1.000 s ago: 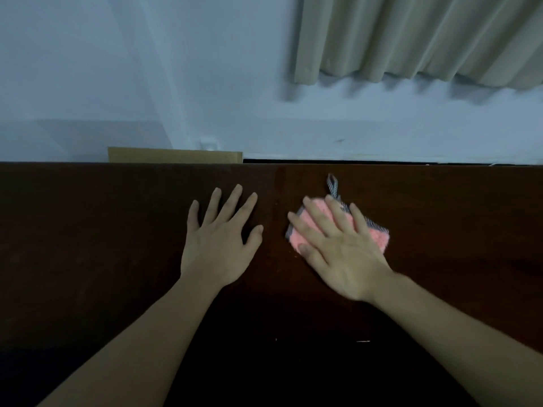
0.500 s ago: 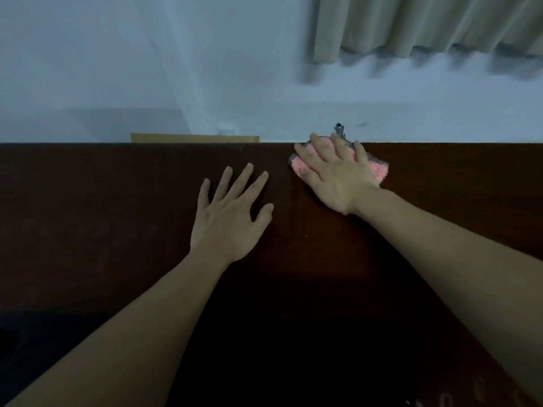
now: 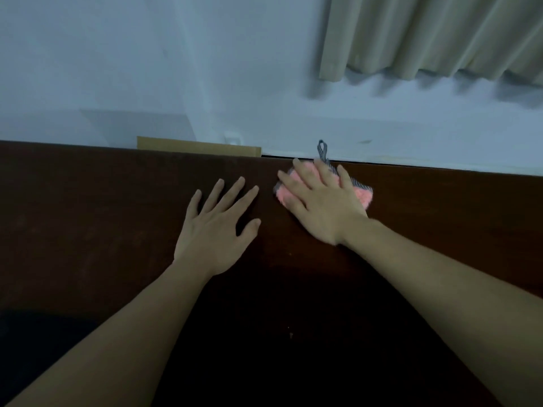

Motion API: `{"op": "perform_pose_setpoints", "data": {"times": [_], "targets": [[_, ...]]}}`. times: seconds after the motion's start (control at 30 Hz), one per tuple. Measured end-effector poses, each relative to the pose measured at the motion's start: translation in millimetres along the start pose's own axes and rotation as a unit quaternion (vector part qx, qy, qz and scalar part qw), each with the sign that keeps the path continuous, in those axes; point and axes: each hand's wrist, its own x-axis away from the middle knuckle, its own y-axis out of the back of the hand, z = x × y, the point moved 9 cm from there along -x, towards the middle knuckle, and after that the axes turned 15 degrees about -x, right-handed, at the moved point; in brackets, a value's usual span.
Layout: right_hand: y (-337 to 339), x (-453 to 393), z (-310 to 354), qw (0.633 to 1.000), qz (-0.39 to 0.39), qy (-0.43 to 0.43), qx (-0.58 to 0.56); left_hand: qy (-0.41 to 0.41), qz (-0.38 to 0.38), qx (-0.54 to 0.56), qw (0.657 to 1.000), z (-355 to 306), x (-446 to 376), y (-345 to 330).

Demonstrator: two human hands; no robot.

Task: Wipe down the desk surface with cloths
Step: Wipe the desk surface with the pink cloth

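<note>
A: At the desk's far edge, just beside the wall, the pink cloth (image 3: 364, 195) is pressed flat under the right hand (image 3: 323, 207). Fingers are spread and straight over it, nothing pinched. Its grey loop (image 3: 322, 150) is seen poking past the far edge.

B: Noted. Left hand?

A: The left hand (image 3: 214, 233) is laid flat on the desk (image 3: 88, 215), fingers splayed, nothing held. It is placed nearer than the cloth and just left of it, apart from it. A bracing role is judged likely.

B: Progress?

A: Hard to call. No wet streaks or dust lines can be made out on the dark wood, so wiped and unwiped areas cannot be told apart. Only one cloth is seen. The far edge near the cloth is judged to be under the wipe now; the wide stretches left and right of the cloth, and the dim near part, are assumed left to do.

B: Around it?

A: A cardboard piece (image 3: 199, 146) is seen behind the far edge, left of the cloth; a curtain (image 3: 426, 36) hangs above and right of it.
</note>
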Motion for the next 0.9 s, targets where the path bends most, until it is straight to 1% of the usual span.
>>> {"op": "perform_pose_setpoints", "data": {"times": [0.1, 0.17, 0.27, 0.43, 0.5, 0.6, 0.8, 0.9], "targets": [[5.4, -30.8, 1.9, 1.000, -0.013, -0.009, -0.004, -0.005, -0.002, 0.009, 1.000, -0.4, 1.5, 0.7], [4.6, -31.8, 3.9, 1.000, -0.013, -0.011, -0.005, -0.006, -0.003, 0.005, 1.000, -0.9, 3.3, 1.2], [-1.2, -5.2, 11.0, 1.000, -0.005, -0.005, -0.005, -0.005, -0.011, 0.007, 1.000, -1.9, 4.6, 2.0], [-20.2, 62.8, 31.0, 0.999, 0.038, 0.023, -0.004, 0.013, -0.001, -0.001, 1.000, -1.0, 1.2, 1.2], [-23.4, 71.4, 31.7, 0.999, 0.045, 0.021, -0.003, 0.020, -0.008, 0.001, 1.000, -0.3, 1.2, 2.6], [-20.9, 55.2, 29.2, 0.999, 0.037, 0.008, -0.001, 0.023, -0.008, 0.007, 1.000, 2.1, 1.4, 1.5], [-1.4, -29.6, 25.5, 0.998, -0.015, -0.059, -0.016, 0.028, -0.041, 0.064, 0.997, 7.7, 2.9, 7.9], [0.1, -44.8, 31.0, 0.996, -0.019, -0.082, -0.018, 0.050, -0.047, 0.091, 0.994, 16.4, 5.5, 9.2]]}}
